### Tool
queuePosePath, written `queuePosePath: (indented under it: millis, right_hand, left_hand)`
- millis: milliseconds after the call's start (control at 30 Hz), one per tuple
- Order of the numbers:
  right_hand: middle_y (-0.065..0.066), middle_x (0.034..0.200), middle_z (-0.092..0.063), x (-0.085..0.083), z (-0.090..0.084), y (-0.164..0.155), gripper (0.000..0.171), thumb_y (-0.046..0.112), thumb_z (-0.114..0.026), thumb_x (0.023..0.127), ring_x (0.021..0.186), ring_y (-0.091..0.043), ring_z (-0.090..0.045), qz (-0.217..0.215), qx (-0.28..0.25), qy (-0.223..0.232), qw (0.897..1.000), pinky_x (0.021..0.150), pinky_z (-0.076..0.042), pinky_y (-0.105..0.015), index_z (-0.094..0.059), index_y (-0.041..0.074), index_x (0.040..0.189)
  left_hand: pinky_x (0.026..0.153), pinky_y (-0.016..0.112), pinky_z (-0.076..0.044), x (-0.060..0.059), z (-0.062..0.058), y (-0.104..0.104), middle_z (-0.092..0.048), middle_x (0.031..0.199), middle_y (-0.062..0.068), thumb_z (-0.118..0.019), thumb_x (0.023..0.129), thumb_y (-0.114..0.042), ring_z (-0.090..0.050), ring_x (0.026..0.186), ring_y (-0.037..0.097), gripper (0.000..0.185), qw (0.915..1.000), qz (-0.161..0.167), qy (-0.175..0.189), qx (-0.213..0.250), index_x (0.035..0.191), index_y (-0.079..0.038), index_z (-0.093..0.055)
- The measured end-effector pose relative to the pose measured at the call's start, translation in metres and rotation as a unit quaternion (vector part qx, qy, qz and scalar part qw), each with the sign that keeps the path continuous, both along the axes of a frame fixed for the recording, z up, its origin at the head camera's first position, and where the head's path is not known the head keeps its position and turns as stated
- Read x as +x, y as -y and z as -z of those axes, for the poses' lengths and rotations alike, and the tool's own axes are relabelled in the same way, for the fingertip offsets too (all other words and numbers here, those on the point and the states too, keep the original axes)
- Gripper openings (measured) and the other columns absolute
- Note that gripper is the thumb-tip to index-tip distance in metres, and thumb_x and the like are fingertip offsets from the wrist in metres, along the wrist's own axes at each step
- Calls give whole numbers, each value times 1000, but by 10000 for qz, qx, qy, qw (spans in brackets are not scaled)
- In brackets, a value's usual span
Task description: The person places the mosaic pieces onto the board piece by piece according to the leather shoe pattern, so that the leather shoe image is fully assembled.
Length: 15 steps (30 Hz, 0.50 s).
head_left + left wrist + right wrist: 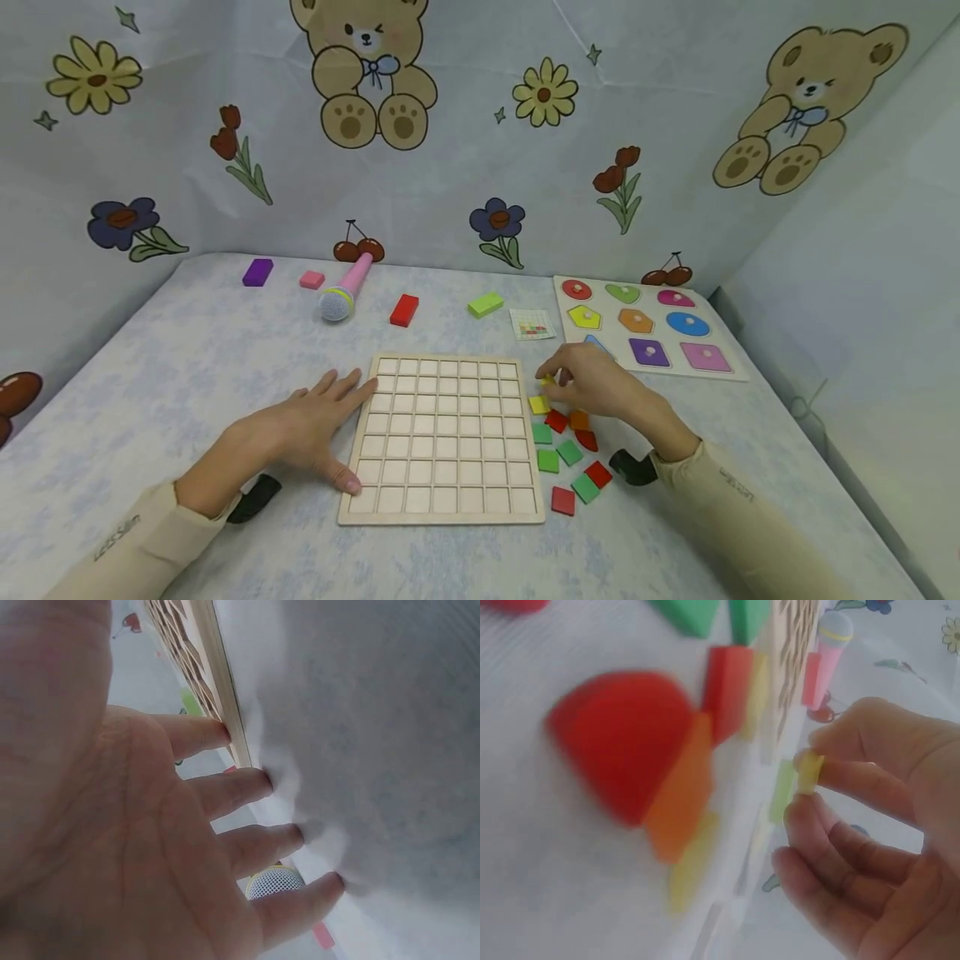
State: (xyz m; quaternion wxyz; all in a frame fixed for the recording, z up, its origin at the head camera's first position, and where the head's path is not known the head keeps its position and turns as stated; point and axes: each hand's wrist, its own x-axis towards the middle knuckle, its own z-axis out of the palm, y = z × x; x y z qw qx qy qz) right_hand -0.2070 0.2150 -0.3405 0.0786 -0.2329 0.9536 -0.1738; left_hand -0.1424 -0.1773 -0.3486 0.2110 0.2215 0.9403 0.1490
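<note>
A wooden grid board (447, 440) with square cells lies flat on the table. Along its left edge, my left hand (303, 429) rests with spread, fairly straight fingers, the thumb on the lower left corner. In the left wrist view, one fingertip (219, 733) touches the board's side and the others rest on the tablecloth. Past the upper right edge of the board, my right hand (596, 385) pinches a small yellow tile (810, 774) between thumb and fingers. Below it lie loose pieces: a yellow tile (539, 405), an orange piece (579, 420), and several red and green tiles (569, 452).
A puzzle board with knobbed shapes (615, 329) lies at the back right, beside a small pattern card (532, 325). Toward the back are a pink toy microphone (345, 292) and purple (257, 272), pink (312, 279), red (404, 310) and lime green (486, 304) blocks.
</note>
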Motion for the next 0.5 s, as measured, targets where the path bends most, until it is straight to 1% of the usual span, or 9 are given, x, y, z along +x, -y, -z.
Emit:
queuePosePath:
  millis: [100,267,400,500]
  right_hand:
    - [4,92,-73,0,-2,9,25,22,-79,86,84,-15,-62,-115,-86,-78,9999,66,-53,-24,-79,11,109]
    - [6,92,-72,1,-3,26,18,19,-77,86,86,-15,-64,-395,-242,-210,9987,73,-54,-25,-77,13,102]
    - [7,90,-71,2,-5,46,15,18,-78,84,86,-15,-64,-653,-391,-210,9969,74,-54,-25,-76,13,99]
    - [7,86,-70,4,-6,63,11,17,-78,84,83,-15,-64,-896,-478,-240,9945,72,-53,-25,-75,14,94]
  left_hand:
    - [113,75,-15,0,1,1,-10,166,25,-82,59,-70,-6,150,53,136,10000,8,8,18,161,-10,-16]
    - [113,75,-15,0,2,2,-9,166,25,-82,59,-71,-5,150,53,136,10000,32,24,30,161,-10,-15]
    - [113,75,-14,0,3,2,-9,166,25,-82,59,-71,-5,150,53,136,10000,30,27,40,161,-11,-15]
    - [113,75,-15,0,3,2,-9,166,25,-82,59,-71,-5,151,53,136,10000,26,4,32,161,-11,-15]
